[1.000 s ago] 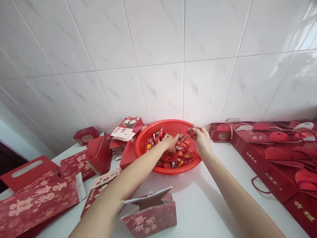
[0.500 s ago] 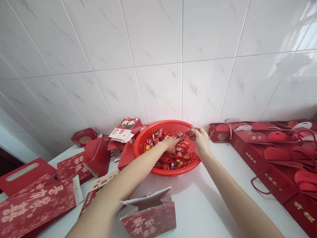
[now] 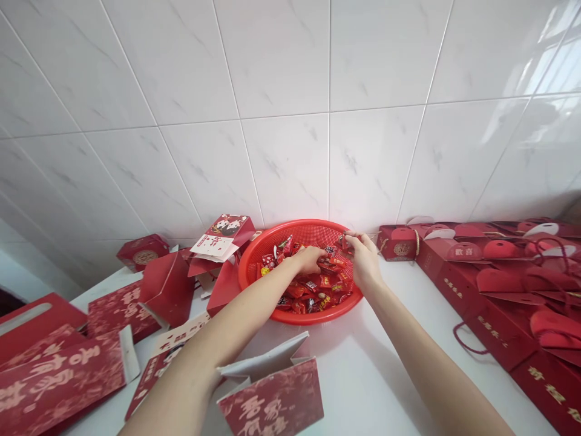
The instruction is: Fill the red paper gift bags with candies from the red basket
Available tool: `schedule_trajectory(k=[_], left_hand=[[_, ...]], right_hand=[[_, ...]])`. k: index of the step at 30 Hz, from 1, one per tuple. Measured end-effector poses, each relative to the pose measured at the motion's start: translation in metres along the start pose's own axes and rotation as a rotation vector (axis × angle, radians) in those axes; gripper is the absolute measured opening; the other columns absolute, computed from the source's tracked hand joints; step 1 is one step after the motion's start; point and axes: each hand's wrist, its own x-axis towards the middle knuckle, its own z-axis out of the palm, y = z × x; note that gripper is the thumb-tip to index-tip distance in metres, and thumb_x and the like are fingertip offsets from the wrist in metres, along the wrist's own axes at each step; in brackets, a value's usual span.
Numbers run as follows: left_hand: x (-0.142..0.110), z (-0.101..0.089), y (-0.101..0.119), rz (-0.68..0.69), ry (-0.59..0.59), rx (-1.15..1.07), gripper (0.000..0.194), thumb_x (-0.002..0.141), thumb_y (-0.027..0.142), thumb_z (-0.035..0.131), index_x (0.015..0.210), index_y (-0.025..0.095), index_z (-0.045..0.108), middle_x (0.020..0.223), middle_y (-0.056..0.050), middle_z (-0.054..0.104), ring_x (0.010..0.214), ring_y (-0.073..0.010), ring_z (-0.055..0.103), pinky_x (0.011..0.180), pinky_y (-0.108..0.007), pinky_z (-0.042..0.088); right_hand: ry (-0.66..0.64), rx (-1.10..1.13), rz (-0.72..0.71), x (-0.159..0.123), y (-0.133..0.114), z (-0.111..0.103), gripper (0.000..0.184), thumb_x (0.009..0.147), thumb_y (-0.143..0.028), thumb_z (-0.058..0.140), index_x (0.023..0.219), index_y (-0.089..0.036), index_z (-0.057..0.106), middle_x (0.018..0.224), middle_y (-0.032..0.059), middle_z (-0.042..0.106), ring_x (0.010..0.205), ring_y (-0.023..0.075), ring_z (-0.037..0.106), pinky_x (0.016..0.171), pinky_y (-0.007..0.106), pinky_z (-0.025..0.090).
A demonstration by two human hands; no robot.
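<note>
fingers of the left hand (image 3: pixel 309 260), spread over the wrapped candies (image 3: pixel 320 297) a moment ago, have now curled down among them, and the whole scene has slid a little leftward in view. whether that hand grips a candy, i cannot tell. the right hand (image 3: pixel 365 260) pinches a small red-wrapped sweet (image 3: pixel 345 244) above the right side of the red perforated plastic basket (image 3: pixel 318 317), where the candies lie. it all stands on a glossy white table (image 3: pixel 358 363) near a wall of pale, grey-veined tiles (image 3: pixel 285 157), bright with reflected light at upper right. nearer the camera, an open-topped gift box (image 3: pixel 276 396) bears pale chinese characters. at left lie more cartons (image 3: pixel 59 375) with large brushed characters, and one panel with cartoon figures (image 3: pixel 227 227). at right, packed rows of red handled boxes (image 3: pixel 503 333) show gold "前程"; a flap reads "歡喜". smaller gold lines are hard to read.
</note>
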Motion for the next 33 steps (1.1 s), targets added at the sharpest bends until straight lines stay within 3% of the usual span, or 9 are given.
schedule_trajectory(k=[4, 8, 12, 18, 23, 29, 33], left_hand=[[-0.002, 0.002, 0.001, 0.003, -0.008, 0.02, 0.049, 0.076, 0.022, 0.07, 0.124, 0.03, 0.068, 0.119, -0.004, 0.074, 0.12, -0.0296, 0.064, 0.108, -0.041, 0.043], [-0.006, 0.002, 0.004, 0.021, -0.006, 0.044, 0.062, 0.076, 0.02, 0.07, 0.137, 0.026, 0.061, 0.136, -0.011, 0.063, 0.128, -0.0333, 0.058, 0.11, -0.045, 0.042], [-0.008, 0.002, 0.006, 0.044, -0.023, 0.049, 0.073, 0.076, 0.013, 0.067, 0.146, 0.027, 0.052, 0.143, -0.01, 0.06, 0.134, -0.0316, 0.054, 0.114, -0.046, 0.038], [-0.009, 0.001, 0.01, 0.047, -0.015, 0.03, 0.039, 0.079, 0.019, 0.067, 0.116, 0.027, 0.072, 0.116, -0.006, 0.075, 0.116, -0.0303, 0.066, 0.105, -0.042, 0.045], [-0.011, 0.001, 0.009, 0.058, -0.006, -0.008, 0.024, 0.079, 0.018, 0.064, 0.097, 0.026, 0.077, 0.099, -0.004, 0.078, 0.107, -0.0299, 0.069, 0.105, -0.042, 0.043], [-0.01, -0.001, 0.006, 0.065, -0.032, -0.116, 0.056, 0.071, 0.027, 0.072, 0.127, 0.032, 0.069, 0.102, 0.0, 0.078, 0.106, -0.0288, 0.068, 0.109, -0.043, 0.039], [-0.009, 0.002, 0.007, 0.063, -0.026, -0.208, 0.052, 0.077, 0.05, 0.07, 0.125, 0.03, 0.07, 0.104, -0.002, 0.077, 0.105, -0.0293, 0.067, 0.107, -0.043, 0.039]], right_hand=[[-0.01, 0.01, 0.011, -0.001, -0.001, 0.0, 0.016, 0.06, -0.027, 0.068, 0.073, -0.021, 0.06, 0.073, -0.0028, 0.061, 0.072, 0.0142, 0.06, 0.063, 0.025, 0.05], [-0.025, 0.029, 0.019, -0.001, -0.001, -0.001, 0.015, 0.061, -0.029, 0.069, 0.071, -0.021, 0.06, 0.071, -0.0024, 0.059, 0.074, 0.0158, 0.061, 0.06, 0.026, 0.051], [-0.028, 0.06, 0.032, -0.001, -0.001, -0.001, 0.016, 0.061, -0.03, 0.07, 0.068, -0.021, 0.058, 0.075, -0.0019, 0.06, 0.073, 0.0148, 0.059, 0.059, 0.026, 0.052], [-0.028, 0.049, 0.036, -0.002, -0.002, -0.001, 0.017, 0.059, -0.031, 0.068, 0.07, -0.021, 0.059, 0.076, -0.002, 0.059, 0.072, 0.0146, 0.059, 0.059, 0.026, 0.053], [-0.05, 0.011, 0.014, -0.001, 0.0, -0.002, 0.021, 0.06, -0.036, 0.068, 0.072, -0.022, 0.059, 0.078, -0.0014, 0.06, 0.077, 0.0173, 0.062, 0.06, 0.027, 0.053], [-0.039, 0.01, 0.013, -0.002, 0.0, -0.002, 0.021, 0.06, -0.036, 0.068, 0.073, -0.021, 0.06, 0.089, 0.0012, 0.066, 0.078, 0.0169, 0.062, 0.057, 0.026, 0.049], [-0.026, 0.043, 0.04, -0.003, -0.002, -0.001, 0.022, 0.059, -0.035, 0.07, 0.074, -0.02, 0.062, 0.083, 0.0002, 0.065, 0.076, 0.0161, 0.062, 0.057, 0.025, 0.048]])
